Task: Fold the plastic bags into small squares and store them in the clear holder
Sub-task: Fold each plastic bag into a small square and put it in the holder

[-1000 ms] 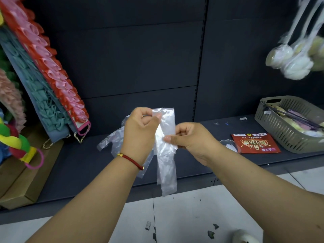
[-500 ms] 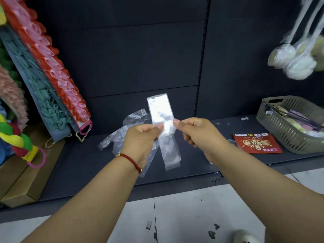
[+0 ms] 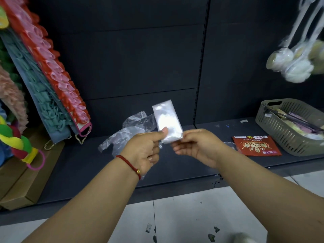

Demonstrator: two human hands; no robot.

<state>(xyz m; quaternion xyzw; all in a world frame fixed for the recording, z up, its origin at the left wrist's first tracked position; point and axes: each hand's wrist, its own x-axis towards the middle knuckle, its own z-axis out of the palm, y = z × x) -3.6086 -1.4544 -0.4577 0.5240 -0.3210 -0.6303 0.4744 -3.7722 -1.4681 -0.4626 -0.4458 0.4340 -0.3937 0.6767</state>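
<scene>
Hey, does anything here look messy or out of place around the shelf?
Yes. Loose crumpled plastic bags lie unfolded on the dark shelf behind the hands, and dark scraps of debris litter the floor tiles below. The red packet lies flat beside the basket.

This looks like a shop aisle. A dark metal display shelf (image 3: 175,165) with a slotted back panel (image 3: 133,64) stands on a tiled floor (image 3: 184,216). Packaged bath sponges (image 3: 296,67) hang at the right, colourful scrub cloths (image 3: 52,81) lean at the left, and a basket (image 3: 284,135) holds goods.
</scene>
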